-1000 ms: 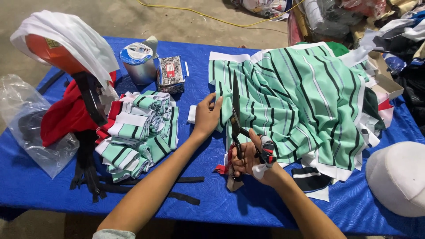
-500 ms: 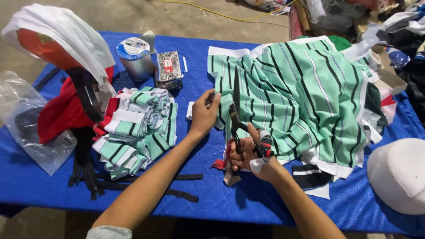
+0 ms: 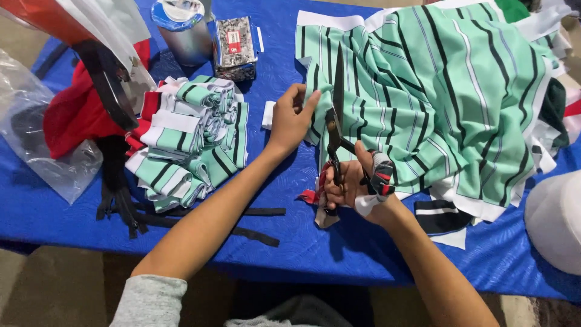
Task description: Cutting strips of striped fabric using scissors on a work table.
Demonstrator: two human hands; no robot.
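A large green fabric (image 3: 448,91) with black and white stripes lies spread over the blue table (image 3: 284,242). My left hand (image 3: 292,118) pinches the fabric's left edge and holds it flat. My right hand (image 3: 354,184), with tape wrapped round one finger, grips the handles of big black scissors (image 3: 336,115). The blades point away from me and lie on the fabric, just right of my left hand. A small red and grey scrap (image 3: 318,206) hangs under my right hand.
A pile of folded striped pieces (image 3: 187,142) sits left of my arm, with black straps (image 3: 181,218) before it. Behind stand a metal can (image 3: 181,33) and a small printed box (image 3: 235,47). Red cloth and clear plastic bags (image 3: 42,151) lie left; a white cap (image 3: 557,218) right.
The view has come closer to the table. Both hands stay on the fabric's left edge, and the scissors remain along the same line of cloth.
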